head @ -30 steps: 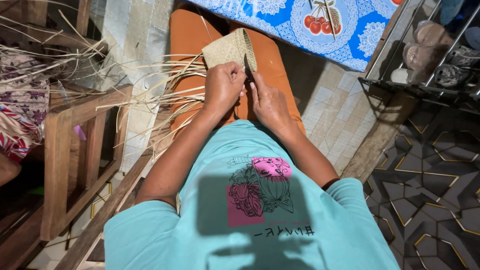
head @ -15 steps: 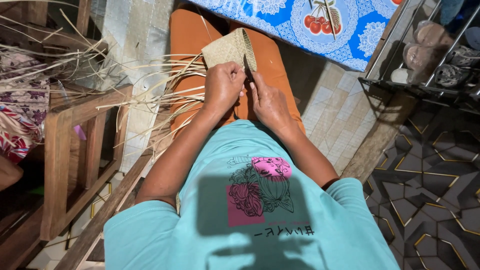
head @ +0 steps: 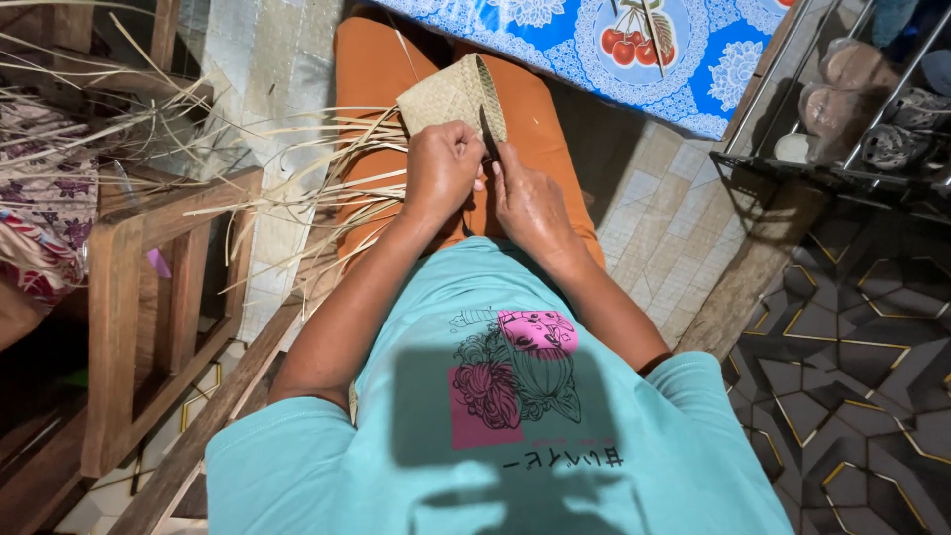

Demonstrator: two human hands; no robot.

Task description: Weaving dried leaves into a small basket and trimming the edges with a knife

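The left hand (head: 443, 170) is curled tight around the bottom edge of a small woven basket (head: 454, 97), so it stays put on the lap. Just beside it, the right hand (head: 530, 203) seems to pinch a dark thin tool (head: 487, 127) against the weave. Loose straw strips (head: 297, 188) trail away past the left hand.

I count two hands: my left hand (head: 442, 170) and my right hand (head: 530, 201). One woven pouch (head: 454, 96) sits between them. The loose straw strips (head: 327, 168) trailing off it are too many and too tangled for me to number. I see one wooden chair (head: 149, 287), one blue flowered cloth (head: 614, 50) and one metal rack (head: 842, 109). On the rack I make out about four shoes (head: 837, 109), though they overlap and I cannot be sure.
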